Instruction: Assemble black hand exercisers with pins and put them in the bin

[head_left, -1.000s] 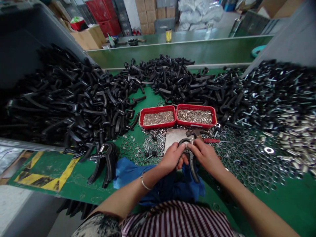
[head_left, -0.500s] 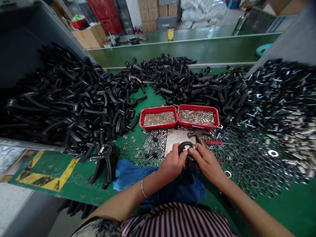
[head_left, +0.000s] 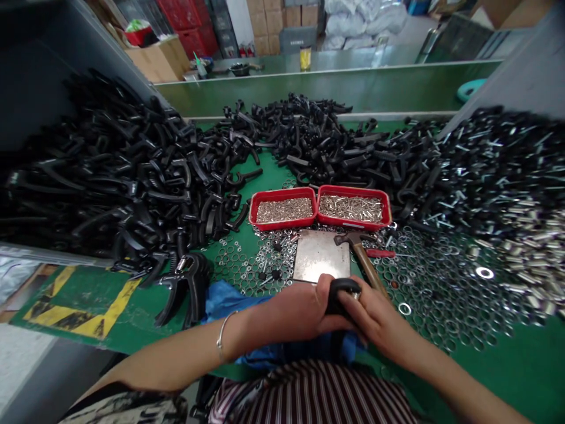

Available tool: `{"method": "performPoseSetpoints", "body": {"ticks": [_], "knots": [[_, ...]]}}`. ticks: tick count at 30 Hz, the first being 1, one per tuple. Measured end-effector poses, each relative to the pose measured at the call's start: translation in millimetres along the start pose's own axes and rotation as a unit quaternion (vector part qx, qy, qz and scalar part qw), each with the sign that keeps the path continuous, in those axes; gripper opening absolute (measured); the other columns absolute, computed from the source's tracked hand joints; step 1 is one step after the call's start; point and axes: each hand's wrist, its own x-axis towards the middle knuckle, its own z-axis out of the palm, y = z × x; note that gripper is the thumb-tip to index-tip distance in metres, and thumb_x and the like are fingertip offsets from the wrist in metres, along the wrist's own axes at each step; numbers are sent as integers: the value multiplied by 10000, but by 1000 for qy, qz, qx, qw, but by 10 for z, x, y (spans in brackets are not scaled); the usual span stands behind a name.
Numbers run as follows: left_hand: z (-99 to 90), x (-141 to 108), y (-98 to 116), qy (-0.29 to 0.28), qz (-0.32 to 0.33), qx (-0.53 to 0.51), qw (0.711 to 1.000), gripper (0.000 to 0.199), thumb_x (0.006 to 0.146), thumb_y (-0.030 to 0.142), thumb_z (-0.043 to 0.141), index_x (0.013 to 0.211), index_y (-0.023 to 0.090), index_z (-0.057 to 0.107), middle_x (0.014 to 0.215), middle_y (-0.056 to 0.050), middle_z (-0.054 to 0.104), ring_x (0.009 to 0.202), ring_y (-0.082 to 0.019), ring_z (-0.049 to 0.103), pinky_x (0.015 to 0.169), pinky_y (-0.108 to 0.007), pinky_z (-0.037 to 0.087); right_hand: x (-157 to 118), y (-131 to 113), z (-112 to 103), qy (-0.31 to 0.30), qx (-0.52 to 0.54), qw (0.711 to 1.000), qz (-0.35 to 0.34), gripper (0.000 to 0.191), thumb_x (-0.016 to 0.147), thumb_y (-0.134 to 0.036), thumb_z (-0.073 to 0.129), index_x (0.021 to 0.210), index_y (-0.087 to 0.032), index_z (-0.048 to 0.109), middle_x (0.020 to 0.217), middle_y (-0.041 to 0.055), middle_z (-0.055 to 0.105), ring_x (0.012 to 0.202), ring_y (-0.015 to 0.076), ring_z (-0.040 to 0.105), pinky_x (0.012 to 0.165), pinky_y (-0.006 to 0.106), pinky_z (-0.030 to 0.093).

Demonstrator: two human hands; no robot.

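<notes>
Holding a black plastic clamp pretty tight, fingers of the left hand and right hand wrapped around it, one slip could drop it onto those loose washers.

The curved black plastic clamp handle has a smooth, faintly glossy surface, as do the heaped black plastic handles beside it. The flat square steel plate is bare, dull and scuffed. The claw hammer pairs a dark metal head with a smooth, varnished wooden shaft. The two red plastic trays have a glossy finish. The loose steel washers shine brightly. The crumpled blue cloth looks soft and matt, and the green counter looks smooth, with a slight sheen.
</notes>
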Motion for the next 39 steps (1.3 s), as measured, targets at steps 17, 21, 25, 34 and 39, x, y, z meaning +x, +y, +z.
{"method": "performPoseSetpoints", "body": {"ticks": [17, 21, 25, 34, 39], "knots": [[-605, 1755, -414, 42, 48, 328, 942, 288, 971, 158, 425, 1064, 86, 688, 1018, -190, 718, 1015, -310, 663, 848, -420, 466, 1871, 661, -993, 119, -488, 863, -48, 236, 894, -310, 609, 951, -141, 764, 973, 146, 685, 997, 296, 518, 818, 392, 423], [-534, 2267, -583, 5, 52, 380, 923, 257, 918, 90, 481, 961, 67, 734, 1026, -193, 733, 1061, -324, 651, 925, -456, 427, 2021, 618, -895, 106, -504, 856, -33, 240, 908, -268, 552, 954, -123, 738, 1012, 158, 688, 1035, 311, 519, 779, 370, 436], [-412, 2326, -661, 25, 50, 385, 921, 265, 918, 80, 475, 943, 67, 738, 972, -199, 742, 966, -309, 686, 890, -451, 426, 2014, 636, -868, 95, -529, 842, -40, 295, 941, -219, 455, 991, -70, 704, 1026, 199, 683, 1039, 328, 521, 830, 397, 431], [-358, 2213, -689, 100, 56, 352, 929, 254, 946, 88, 438, 951, 63, 691, 973, -191, 734, 964, -309, 687, 877, -434, 428, 2008, 628, -867, 94, -510, 852, -66, 261, 952, -221, 453, 1009, -121, 687, 1091, 168, 672, 1070, 316, 511, 799, 374, 441], [-387, 2068, -619, 173, 13, 224, 959, 190, 981, 203, 484, 995, 67, 616, 980, -184, 711, 936, -264, 678, 827, -374, 458, 1988, 633, -856, 107, -521, 843, -76, 249, 942, -220, 474, 946, -100, 692, 993, 188, 694, 987, 316, 551, 805, 394, 450]]}}
